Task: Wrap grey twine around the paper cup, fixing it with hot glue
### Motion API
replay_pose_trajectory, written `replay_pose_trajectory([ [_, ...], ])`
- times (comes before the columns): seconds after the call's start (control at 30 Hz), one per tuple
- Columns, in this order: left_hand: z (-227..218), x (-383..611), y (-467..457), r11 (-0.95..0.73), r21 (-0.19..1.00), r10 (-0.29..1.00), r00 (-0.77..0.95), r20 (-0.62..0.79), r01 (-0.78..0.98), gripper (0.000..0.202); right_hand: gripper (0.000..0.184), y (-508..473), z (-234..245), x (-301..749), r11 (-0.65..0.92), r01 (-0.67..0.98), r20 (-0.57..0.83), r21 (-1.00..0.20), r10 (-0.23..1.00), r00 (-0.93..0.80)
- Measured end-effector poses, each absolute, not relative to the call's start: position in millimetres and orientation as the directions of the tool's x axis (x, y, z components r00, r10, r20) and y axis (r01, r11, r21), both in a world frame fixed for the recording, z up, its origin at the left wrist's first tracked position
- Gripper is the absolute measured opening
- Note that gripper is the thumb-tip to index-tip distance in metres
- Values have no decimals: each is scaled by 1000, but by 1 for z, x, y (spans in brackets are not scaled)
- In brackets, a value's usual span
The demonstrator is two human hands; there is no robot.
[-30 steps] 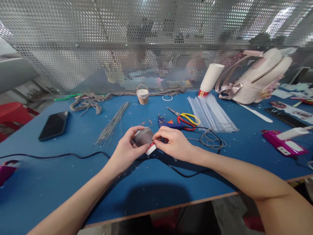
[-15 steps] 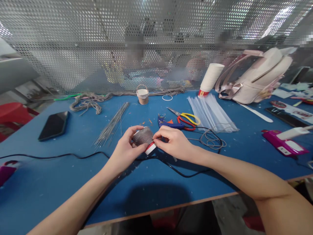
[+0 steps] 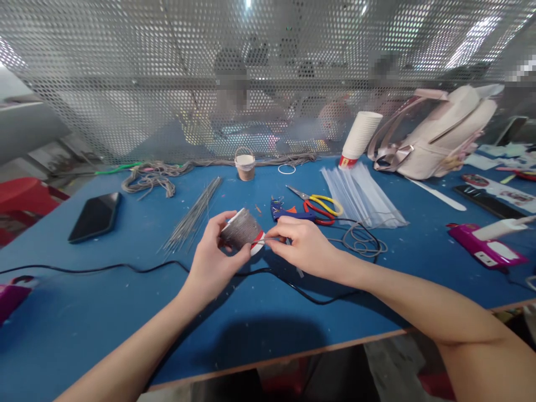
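A paper cup (image 3: 242, 229), wrapped in grey cord with a red and white band bare at one end, lies tilted in my left hand (image 3: 215, 251). The fingers curl behind it and the thumb presses near the red band. My right hand (image 3: 299, 245) pinches the grey cord (image 3: 264, 240) close to that band. Just beyond the right hand are a blue glue gun (image 3: 293, 214), mostly behind the fingers, and scissors (image 3: 320, 202) with yellow and red handles. Loops of grey cord (image 3: 360, 239) lie right of the hand.
A small basket-like cup (image 3: 245, 166), thin wire sticks (image 3: 195, 215) and a phone (image 3: 94, 216) lie on the blue table. Clear plastic strips (image 3: 360, 195), stacked paper cups (image 3: 362, 137), a backpack (image 3: 444, 134) and a purple power strip (image 3: 486, 245) are rightward. A black cable (image 3: 301, 290) crosses in front.
The wrapped cup has turned in my left hand, showing more of its side. My right hand has drawn slightly away from the band, with a short stretch of cord now visible between them.
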State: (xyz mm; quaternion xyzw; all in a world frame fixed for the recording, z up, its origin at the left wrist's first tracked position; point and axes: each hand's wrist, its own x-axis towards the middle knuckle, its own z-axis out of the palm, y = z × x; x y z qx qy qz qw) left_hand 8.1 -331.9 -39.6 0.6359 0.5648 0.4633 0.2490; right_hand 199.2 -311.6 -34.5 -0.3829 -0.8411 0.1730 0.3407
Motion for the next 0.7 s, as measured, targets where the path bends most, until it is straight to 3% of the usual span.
replay_pose_trajectory([
  [0.1, -40, 10, -334, -287, 829, 926, -80, 368, 480, 52, 17, -324, -33, 195, 763, 471, 542, -442, 646, -538],
  [0.23, -42, 9, -333, -321, 856, 911, -114, 396, 406, 51, 24, -349, -36, 186, 896, 443, 608, 10, 347, -714],
  [0.3, -43, 8, -331, -322, 871, 909, -135, 394, 370, 52, 21, -363, -39, 182, 899, 412, 548, 146, 274, -791],
  [0.43, -42, 6, -330, -313, 896, 913, -159, 375, 315, 55, 20, -388, -42, 182, 971, 147, 424, 187, 55, -904],
  [0.53, -40, 5, -330, -306, 911, 916, -175, 361, 278, 57, 19, -387, -35, 194, 984, -85, 482, 157, -152, -863],
  [0.6, -40, 5, -330, -304, 914, 916, -180, 358, 269, 57, 20, -369, -28, 209, 986, -52, 495, 156, -123, -860],
  [0.67, -41, 4, -329, -316, 910, 911, -181, 370, 269, 57, 25, -339, -25, 226, 969, 222, 553, 109, 127, -823],
  [0.7, -41, 4, -329, -323, 906, 909, -178, 378, 274, 57, 24, -321, -25, 235, 903, 425, 580, 66, 312, -752],
])
